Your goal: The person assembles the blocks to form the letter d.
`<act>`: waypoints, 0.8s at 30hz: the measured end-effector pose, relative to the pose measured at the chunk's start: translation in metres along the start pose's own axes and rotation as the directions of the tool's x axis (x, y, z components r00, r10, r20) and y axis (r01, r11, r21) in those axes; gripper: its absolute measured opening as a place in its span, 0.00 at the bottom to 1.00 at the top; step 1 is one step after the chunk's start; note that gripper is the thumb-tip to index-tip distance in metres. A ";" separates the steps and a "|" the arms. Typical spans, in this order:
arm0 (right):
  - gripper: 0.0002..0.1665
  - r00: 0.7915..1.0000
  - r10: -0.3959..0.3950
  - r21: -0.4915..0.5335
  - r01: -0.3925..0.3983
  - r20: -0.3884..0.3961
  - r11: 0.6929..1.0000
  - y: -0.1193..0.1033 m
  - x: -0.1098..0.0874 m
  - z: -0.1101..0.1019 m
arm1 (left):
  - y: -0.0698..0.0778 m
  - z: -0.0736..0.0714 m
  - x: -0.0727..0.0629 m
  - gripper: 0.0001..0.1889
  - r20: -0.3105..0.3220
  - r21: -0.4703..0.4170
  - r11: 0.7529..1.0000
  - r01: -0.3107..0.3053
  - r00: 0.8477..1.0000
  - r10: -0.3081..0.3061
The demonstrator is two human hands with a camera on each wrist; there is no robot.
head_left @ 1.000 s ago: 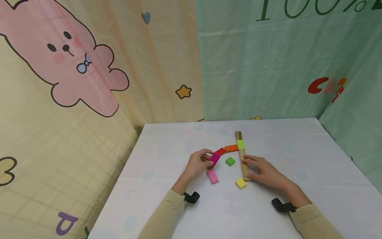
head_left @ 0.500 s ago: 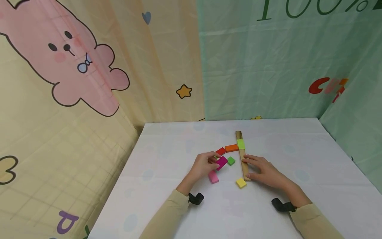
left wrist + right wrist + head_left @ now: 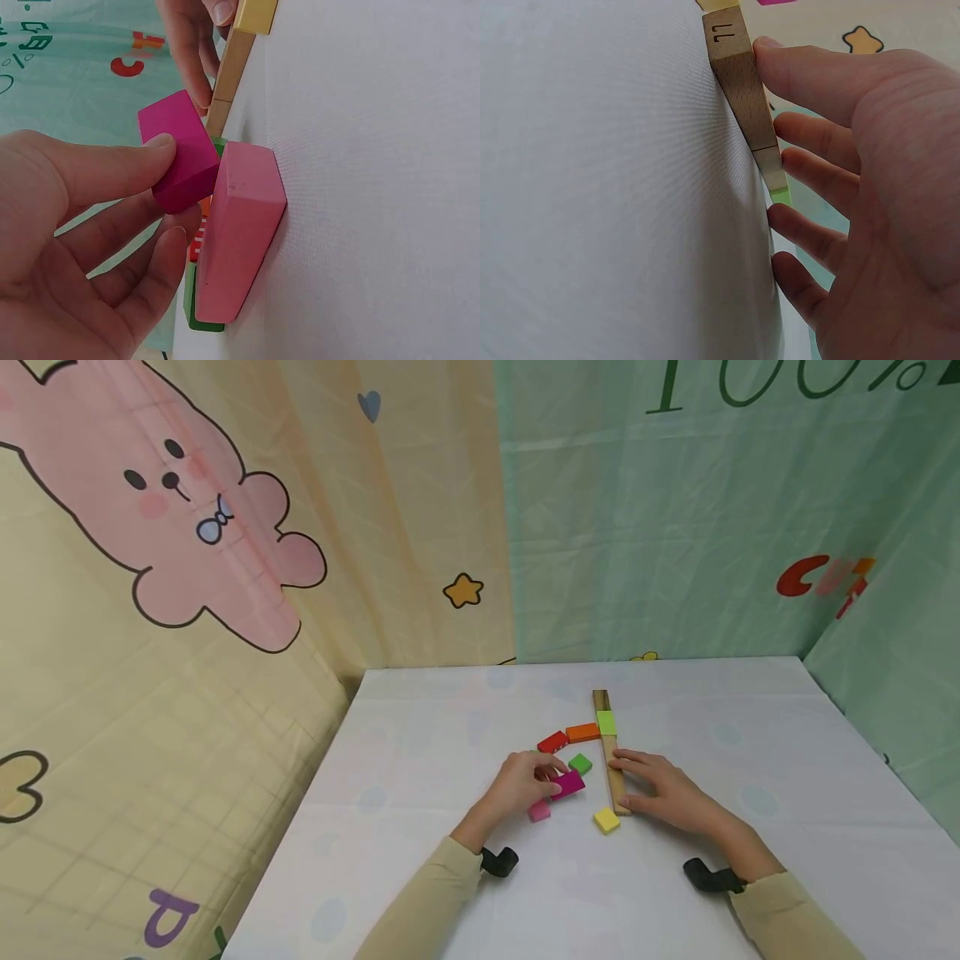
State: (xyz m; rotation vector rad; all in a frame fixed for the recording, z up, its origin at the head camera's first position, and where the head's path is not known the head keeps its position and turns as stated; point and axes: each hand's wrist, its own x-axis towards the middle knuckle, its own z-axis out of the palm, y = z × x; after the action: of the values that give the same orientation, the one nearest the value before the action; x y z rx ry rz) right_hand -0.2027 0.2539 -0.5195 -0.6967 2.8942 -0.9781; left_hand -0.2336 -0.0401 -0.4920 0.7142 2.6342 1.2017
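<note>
My left hand (image 3: 522,783) pinches a magenta block (image 3: 184,154) between thumb and fingers, raised above the table. Below it lies a pink block (image 3: 244,225), partly covered by the hand in the head view. My right hand (image 3: 667,789) lies along the right side of a row of wooden blocks (image 3: 613,777), its thumb and fingertips touching them; the nearest one bears a number (image 3: 724,32). A light green block (image 3: 606,722) sits within that row. Curving left from it are an orange block (image 3: 582,732) and a red block (image 3: 552,742).
A green block (image 3: 580,764) lies inside the curve. At the near end of the wooden row is a yellow block (image 3: 606,821). Another green block (image 3: 204,311) shows behind the pink one. The white table (image 3: 420,718) meets printed curtains (image 3: 652,527) behind.
My left hand has carried the magenta block right and toward me, turning it from steep to nearly level. The right hand stays in place at the wooden row.
</note>
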 end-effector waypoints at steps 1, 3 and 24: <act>0.40 1.000 0.001 0.002 -0.001 -0.001 1.000 0.000 0.000 0.000 | 0.001 0.000 0.000 0.12 0.006 0.009 1.000 -0.004 1.000 0.004; 0.40 1.000 0.002 0.004 -0.002 -0.001 1.000 0.000 0.000 0.000 | 0.001 0.001 0.000 0.12 0.018 0.028 1.000 -0.006 1.000 0.005; 0.40 1.000 -0.006 0.002 0.006 -0.007 1.000 0.002 -0.001 0.001 | 0.003 0.006 0.005 0.08 0.025 0.202 0.979 -0.023 1.000 0.019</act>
State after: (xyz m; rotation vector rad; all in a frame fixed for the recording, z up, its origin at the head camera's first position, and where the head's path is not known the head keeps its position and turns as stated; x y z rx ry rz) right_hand -0.2027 0.2555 -0.5214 -0.7036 2.8986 -0.9852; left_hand -0.2345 -0.0322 -0.4942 0.7851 2.7632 0.9325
